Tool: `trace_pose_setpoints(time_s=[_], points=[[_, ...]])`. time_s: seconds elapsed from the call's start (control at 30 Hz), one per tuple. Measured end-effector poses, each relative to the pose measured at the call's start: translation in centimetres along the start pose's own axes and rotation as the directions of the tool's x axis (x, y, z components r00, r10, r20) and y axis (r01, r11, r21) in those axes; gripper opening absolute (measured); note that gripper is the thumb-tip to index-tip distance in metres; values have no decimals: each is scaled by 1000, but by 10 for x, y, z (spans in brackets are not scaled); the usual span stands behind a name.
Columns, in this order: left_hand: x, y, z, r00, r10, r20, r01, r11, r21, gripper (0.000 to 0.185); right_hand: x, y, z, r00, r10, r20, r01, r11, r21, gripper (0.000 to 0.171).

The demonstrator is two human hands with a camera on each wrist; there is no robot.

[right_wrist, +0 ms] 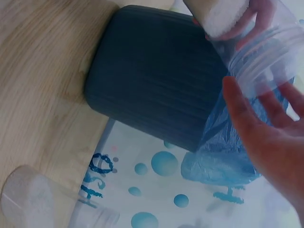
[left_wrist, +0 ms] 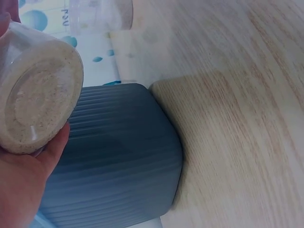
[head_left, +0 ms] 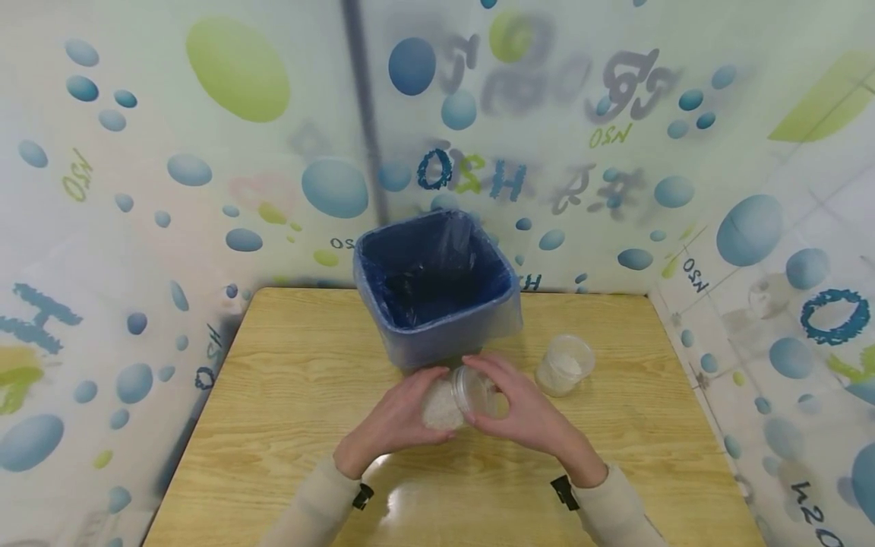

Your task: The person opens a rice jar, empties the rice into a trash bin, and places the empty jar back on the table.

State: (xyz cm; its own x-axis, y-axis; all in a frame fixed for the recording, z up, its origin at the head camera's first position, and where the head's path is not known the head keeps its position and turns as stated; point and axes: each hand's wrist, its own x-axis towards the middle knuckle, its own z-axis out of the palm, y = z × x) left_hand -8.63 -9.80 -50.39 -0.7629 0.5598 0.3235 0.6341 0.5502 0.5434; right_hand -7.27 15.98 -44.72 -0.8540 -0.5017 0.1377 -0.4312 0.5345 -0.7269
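Observation:
A clear jar (head_left: 440, 409) of pale, grainy stuff is held sideways over the table, just in front of a blue bin (head_left: 444, 346). My left hand (head_left: 393, 414) grips its body, with the jar's base (left_wrist: 40, 97) facing the left wrist camera. At the other end, my right hand (head_left: 522, 403) holds the clear ribbed rim (right_wrist: 266, 59) between thumb and fingers. Whether a separate lid sits there, I cannot tell. The white contents (right_wrist: 228, 16) lie toward the base end. To the right of my right hand stands a second clear jar (head_left: 566, 365), partly filled with pale stuff.
The bin stands at the back middle of the wooden table (head_left: 294, 365), lined with a blue plastic bag (head_left: 472, 258) folded over its rim. Behind and beside the table rise patterned wall sheets (head_left: 273, 167) with printed bubbles and letters.

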Motion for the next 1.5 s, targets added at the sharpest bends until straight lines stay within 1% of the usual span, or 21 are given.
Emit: trace_pose_setpoints(time_s=[0.07, 0.27, 0.33, 0.4, 0.43, 0.5, 0.53, 0.57, 0.63, 0.7, 0.77, 0.83, 0.9, 1.07, 1.2, 1.27, 1.37, 1.5], points=[[0, 0, 1, 1000, -7, 4, 7, 1000, -10, 95, -1, 1, -1, 999, -37, 14, 37, 999, -8, 75], [0, 1, -1, 997, -57, 48, 59, 997, -48, 95, -1, 3, -6, 990, -129, 59, 128, 991, 27, 76], [0, 2, -2, 997, -64, 50, 67, 996, -55, 95, -1, 4, -6, 986, -151, 67, 149, 988, 27, 77], [1, 2, -3, 997, -66, 45, 68, 996, -57, 95, -1, 4, -6, 986, -153, 69, 152, 988, 30, 79], [1, 2, -3, 997, -64, 41, 66, 996, -55, 95, -1, 4, -6, 987, -145, 69, 143, 989, 32, 81], [1, 2, -3, 998, -59, 31, 61, 997, -53, 95, -1, 3, -5, 993, -98, 58, 96, 995, 42, 83], [2, 1, -3, 998, -58, 27, 59, 997, -50, 95, -1, 2, -4, 997, -66, 46, 64, 997, 45, 83], [2, 2, -3, 998, -59, 25, 60, 997, -47, 94, 0, 0, -3, 999, -16, 35, 14, 999, 50, 83], [3, 2, -3, 998, -64, 26, 65, 997, -37, 94, 1, -2, 0, 998, 65, 3, -65, 998, 27, 81], [3, 2, -2, 997, -69, 28, 69, 997, -22, 94, 3, -5, 2, 992, 121, -25, -121, 992, -17, 79], [4, 3, -2, 997, -73, 36, 73, 997, -6, 94, 4, -7, 3, 988, 151, -38, -153, 987, -58, 78], [4, 3, -1, 997, -72, 41, 72, 997, 2, 94, 4, -8, 3, 988, 146, -46, -149, 984, -94, 78], [4, 3, 0, 996, -72, 43, 72, 997, 4, 94, 4, -8, 2, 989, 140, -41, -144, 985, -92, 77], [3, 2, 1, 997, -72, 39, 72, 997, -10, 95, 2, -7, 0, 995, 95, -31, -96, 995, -25, 76], [2, 2, 1, 997, -71, 21, 71, 997, -11, 95, -1, -4, -3, 998, 49, -35, -45, 995, 92, 75], [1, 2, 1, 998, -67, 7, 67, 998, -19, 96, -2, -2, -5, 999, 29, -45, -21, 985, 170, 75], [0, 1, 1, 998, -68, -5, 68, 997, -34, 97, -4, 3, -6, 997, 15, -79, 7, 961, 278, 76], [-2, 0, -1, 998, -67, -18, 66, 996, -67, 99, -7, 11, -9, 988, 60, -145, -2, 929, 370, 77]])
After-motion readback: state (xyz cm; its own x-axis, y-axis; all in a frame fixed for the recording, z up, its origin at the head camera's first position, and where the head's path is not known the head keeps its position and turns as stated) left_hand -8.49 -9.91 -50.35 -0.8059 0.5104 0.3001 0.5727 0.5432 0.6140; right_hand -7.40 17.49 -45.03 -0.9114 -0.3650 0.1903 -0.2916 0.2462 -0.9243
